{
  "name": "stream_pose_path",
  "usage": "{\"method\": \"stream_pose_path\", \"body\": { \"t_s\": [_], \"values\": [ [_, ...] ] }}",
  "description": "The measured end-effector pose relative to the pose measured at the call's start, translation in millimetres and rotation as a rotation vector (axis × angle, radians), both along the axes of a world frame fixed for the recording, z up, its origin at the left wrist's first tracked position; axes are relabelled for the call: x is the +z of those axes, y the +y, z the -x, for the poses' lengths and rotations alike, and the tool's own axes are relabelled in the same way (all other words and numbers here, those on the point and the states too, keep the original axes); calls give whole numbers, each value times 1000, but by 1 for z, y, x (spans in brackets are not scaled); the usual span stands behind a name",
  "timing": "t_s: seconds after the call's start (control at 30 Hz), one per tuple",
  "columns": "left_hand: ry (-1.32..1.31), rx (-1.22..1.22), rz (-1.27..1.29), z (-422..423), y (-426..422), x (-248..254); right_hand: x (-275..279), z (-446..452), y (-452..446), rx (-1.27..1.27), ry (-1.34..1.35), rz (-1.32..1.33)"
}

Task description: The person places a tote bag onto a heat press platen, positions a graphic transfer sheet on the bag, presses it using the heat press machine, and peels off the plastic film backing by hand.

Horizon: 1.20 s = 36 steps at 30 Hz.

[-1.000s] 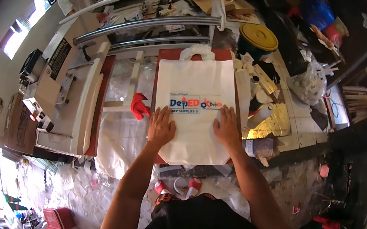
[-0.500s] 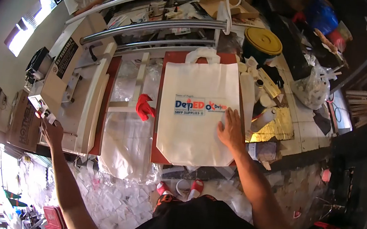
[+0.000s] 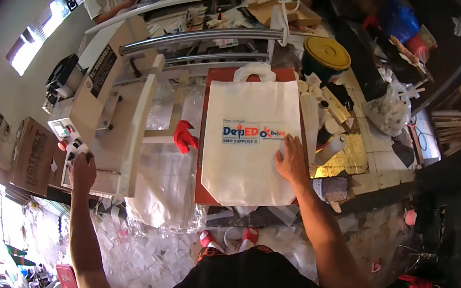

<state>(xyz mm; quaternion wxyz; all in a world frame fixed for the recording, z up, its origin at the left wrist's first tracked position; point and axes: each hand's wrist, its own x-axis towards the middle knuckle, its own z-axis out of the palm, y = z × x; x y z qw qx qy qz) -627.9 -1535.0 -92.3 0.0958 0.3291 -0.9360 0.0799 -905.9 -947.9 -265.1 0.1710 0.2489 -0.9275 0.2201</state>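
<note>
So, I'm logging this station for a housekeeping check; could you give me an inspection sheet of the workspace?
Surface: red board, mostly covered by the bag.
Job's things: white printed bag, lying flat; control panel with red and black controls.
Clutter: red cloth left of the board; yellow-lidded bucket and gold sheet right of it.
Grips: left grip at the control panel, contact unclear; right grip spread on the bag.
Cables: white cord or hose near the end of the metal rail.
Surroundings: pale scraps strewn underfoot; another person at far left; "HOTMELT" box at left.
</note>
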Motion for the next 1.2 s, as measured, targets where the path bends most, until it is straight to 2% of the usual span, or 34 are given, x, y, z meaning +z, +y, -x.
{"method": "stream_pose_path", "body": {
  "t_s": [0.07,0.1,0.17,0.2,0.27,0.3,0.37,0.43,0.63,0.73,0.8,0.83,0.93,1.03,1.1,1.17,1.2],
  "values": [
    [72,-209,87,6,34,7,0,2,-1,-4,-2,-6],
    [73,-209,86,10,51,13,0,1,-1,-6,-7,-11],
    [92,-412,136,20,85,24,-7,3,-1,-6,5,-15],
    [93,-412,136,24,95,22,-8,4,-1,-8,17,-17],
    [192,-559,88,34,117,15,-7,3,-1,-6,9,-11],
    [312,-627,-61,42,143,22,-6,3,0,-3,0,-6],
    [346,-693,-86,54,165,7,-7,4,0,-5,-12,-2],
    [260,-693,-91,63,190,4,-8,4,0,-9,-23,3],
    [381,-870,-161,96,275,5,-10,8,3,-8,-50,23],
    [375,-908,-185,108,313,3,-16,20,11,10,-128,85],
    [355,-941,-195,116,335,0,-13,28,17,38,-215,220],
    [353,-947,-193,119,345,1,-2,24,20,34,-215,224],
    [344,-983,-226,126,373,2,36,10,31,-60,-70,596],
    [357,-1054,-301,128,387,5,118,-41,31,66,81,602],
    [296,-1050,-341,124,393,7,171,-81,22,297,-24,576],
    [367,-1068,-410,121,395,8,185,-101,2,467,-24,514],
    [369,-1068,-409,118,395,9,180,-107,-5,463,-65,443]
  ]
}}
